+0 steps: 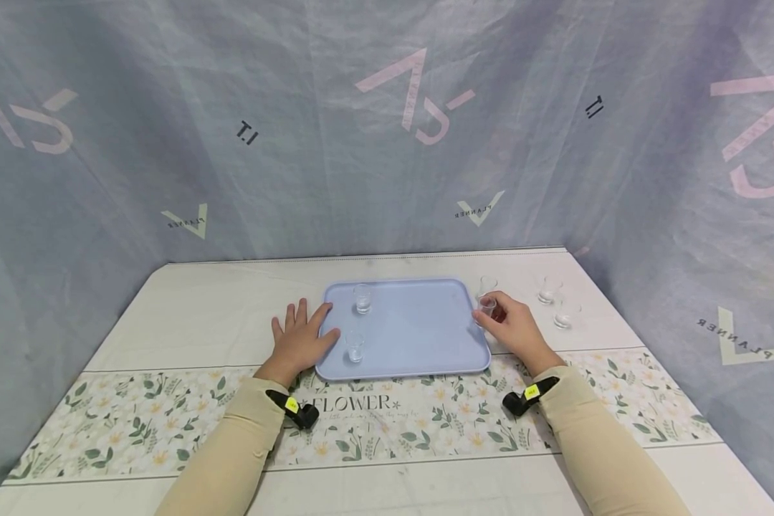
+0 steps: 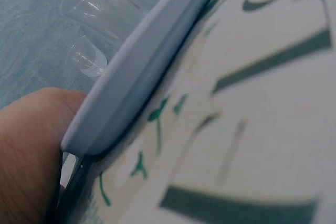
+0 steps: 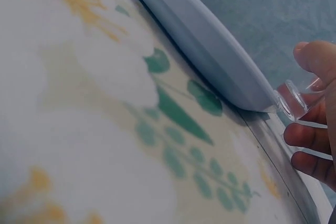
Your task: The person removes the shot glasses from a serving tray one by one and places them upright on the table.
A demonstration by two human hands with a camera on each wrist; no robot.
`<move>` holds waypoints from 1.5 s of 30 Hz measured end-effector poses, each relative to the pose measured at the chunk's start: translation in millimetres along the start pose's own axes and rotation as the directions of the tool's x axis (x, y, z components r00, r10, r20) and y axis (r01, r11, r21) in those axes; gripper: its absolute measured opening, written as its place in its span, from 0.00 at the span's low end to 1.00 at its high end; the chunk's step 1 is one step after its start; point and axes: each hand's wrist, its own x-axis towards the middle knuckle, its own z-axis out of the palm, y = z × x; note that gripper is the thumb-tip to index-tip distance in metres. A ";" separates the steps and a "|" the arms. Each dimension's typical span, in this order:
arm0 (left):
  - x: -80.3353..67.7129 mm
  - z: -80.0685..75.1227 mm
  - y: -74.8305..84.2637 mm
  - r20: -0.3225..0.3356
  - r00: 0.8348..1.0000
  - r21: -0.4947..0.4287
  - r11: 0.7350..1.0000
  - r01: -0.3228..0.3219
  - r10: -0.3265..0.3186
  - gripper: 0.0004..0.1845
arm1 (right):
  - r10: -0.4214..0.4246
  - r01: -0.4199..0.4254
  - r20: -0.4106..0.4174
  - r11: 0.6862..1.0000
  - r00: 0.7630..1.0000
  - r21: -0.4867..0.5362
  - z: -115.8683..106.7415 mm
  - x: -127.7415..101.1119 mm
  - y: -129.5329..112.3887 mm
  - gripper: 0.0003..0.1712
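Six small clear glasses are spread over the table (image 1: 168, 315) and the pale blue tray (image 1: 419, 337), which is set near the table's far edge, its near edge overlapping the flowered runner (image 1: 387, 423). Two glasses stand upright on the tray, one by its far left corner (image 1: 362, 297) and one by its near left corner (image 1: 355, 346); three more (image 1: 557, 304) are left off the tray toward the table's right edge. The sixth glass (image 1: 487, 307) is pinched between thumb and curled fingers of the right hand (image 1: 516, 326), just at the tray's right rim.

The left hand (image 1: 299, 337) is laid flat, fingers spread, with the thumb against the tray's left rim; nothing is gripped.

The held glass is judged likely to be knocked against the raised rim if it is carried in too low, and it could be tipped or dropped. Should the tray be nudged by either hand, the two glasses standing on it could be slid or toppled. Being smooth and clear, the glass is easily let slip from a light pinch.
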 end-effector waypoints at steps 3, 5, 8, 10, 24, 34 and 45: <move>0.6 0.6 -0.8 -0.001 1.000 -0.001 1.000 0.002 -0.002 0.39 | 0.000 0.000 -0.003 1.000 1.000 -0.001 0.0 0.1 0.0 0.15; 1.2 1.4 -1.6 0.000 1.000 0.004 1.000 0.003 -0.003 0.39 | 0.002 -0.002 -0.004 1.000 1.000 -0.001 0.0 0.1 0.7 0.15; 2.0 2.5 -2.4 0.000 1.000 0.008 1.000 0.003 -0.003 0.39 | 0.001 -0.001 -0.005 1.000 1.000 -0.001 -0.1 0.1 2.3 0.15; 2.4 3.1 -2.7 0.003 1.000 0.010 1.000 0.004 -0.004 0.39 | 0.001 -0.001 -0.004 1.000 1.000 0.002 -0.5 0.0 3.4 0.15; 2.3 2.5 -2.5 0.003 1.000 0.011 1.000 0.005 -0.005 0.39 | 0.020 -0.019 0.004 0.998 1.000 -0.063 -7.4 -2.2 8.6 0.17; 1.4 2.3 -2.6 0.012 1.000 0.013 1.000 0.006 -0.006 0.39 | 0.015 -0.012 0.020 0.984 1.000 -0.176 -14.2 -4.3 17.1 0.17; 2.8 2.1 -2.8 0.007 1.000 0.022 1.000 0.002 -0.002 0.39 | 0.023 -0.013 0.068 0.991 0.997 -0.135 -15.6 -5.1 19.9 0.19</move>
